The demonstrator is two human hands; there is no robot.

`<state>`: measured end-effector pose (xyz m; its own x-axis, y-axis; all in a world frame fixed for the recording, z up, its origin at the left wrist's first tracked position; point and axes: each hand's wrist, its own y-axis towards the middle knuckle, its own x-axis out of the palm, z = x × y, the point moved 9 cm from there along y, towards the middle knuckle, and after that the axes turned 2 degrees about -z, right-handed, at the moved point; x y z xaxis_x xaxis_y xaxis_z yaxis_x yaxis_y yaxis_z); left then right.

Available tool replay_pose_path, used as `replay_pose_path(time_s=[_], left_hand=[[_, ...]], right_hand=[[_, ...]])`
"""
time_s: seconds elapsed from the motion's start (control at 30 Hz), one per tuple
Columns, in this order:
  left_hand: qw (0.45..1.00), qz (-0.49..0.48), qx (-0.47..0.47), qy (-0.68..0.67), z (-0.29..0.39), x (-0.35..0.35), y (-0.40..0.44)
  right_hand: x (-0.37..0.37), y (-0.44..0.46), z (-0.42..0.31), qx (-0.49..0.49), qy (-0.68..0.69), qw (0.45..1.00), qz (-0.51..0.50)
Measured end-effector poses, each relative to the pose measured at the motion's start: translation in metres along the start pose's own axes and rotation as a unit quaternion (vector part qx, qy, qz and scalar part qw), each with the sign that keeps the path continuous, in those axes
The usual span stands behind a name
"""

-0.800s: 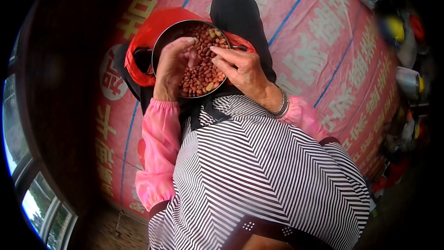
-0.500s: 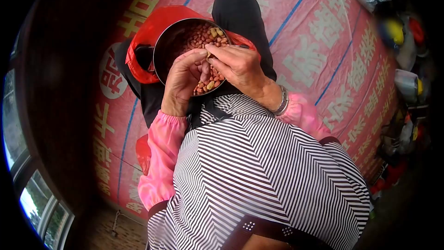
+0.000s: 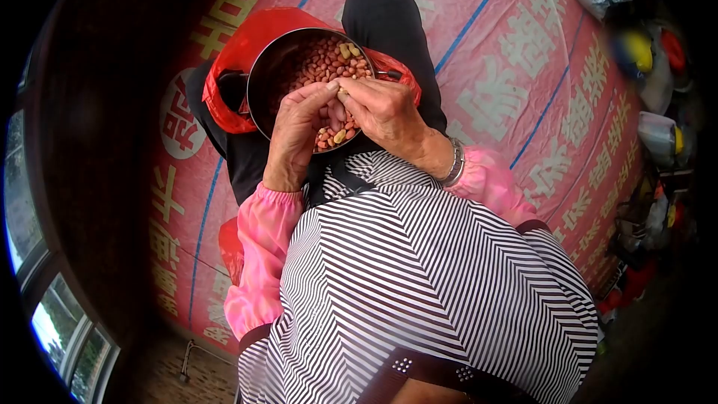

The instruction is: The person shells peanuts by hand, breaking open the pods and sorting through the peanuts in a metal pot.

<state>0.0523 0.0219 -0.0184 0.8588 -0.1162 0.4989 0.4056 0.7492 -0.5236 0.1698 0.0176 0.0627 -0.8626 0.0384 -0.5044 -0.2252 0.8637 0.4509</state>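
Your left hand and right hand have met over the pot, fingers pinched, apparently sharing one peanut.

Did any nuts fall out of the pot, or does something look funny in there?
I see no nuts spilled outside the pot. What looks odd is the few yellowish pieces near its rim: they seem to be peanuts in their shells, among bare reddish ones.
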Motion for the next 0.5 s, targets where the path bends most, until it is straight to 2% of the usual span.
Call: replay_pose_path(time_s=[0.17, 0.27, 0.37, 0.5], left_hand=[[1.000, -0.005, 0.001, -0.004, -0.001, -0.001, 0.000], [1.000, -0.017, 0.003, 0.000, -0.001, -0.004, 0.001], [0.999, -0.005, 0.015, -0.031, 0.003, -0.005, -0.001], [1.000, -0.008, 0.028, -0.007, 0.005, -0.009, -0.002]], right_hand=[[-0.003, 0.004, -0.002, 0.022, 0.058, 0.998, -0.007], [0.004, 0.003, 0.001, 0.032, 0.066, 0.996, -0.044], [0.005, 0.003, 0.003, 0.064, 0.101, 0.992, -0.031], [0.005, -0.001, 0.015, 0.172, 0.199, 0.964, -0.034]])
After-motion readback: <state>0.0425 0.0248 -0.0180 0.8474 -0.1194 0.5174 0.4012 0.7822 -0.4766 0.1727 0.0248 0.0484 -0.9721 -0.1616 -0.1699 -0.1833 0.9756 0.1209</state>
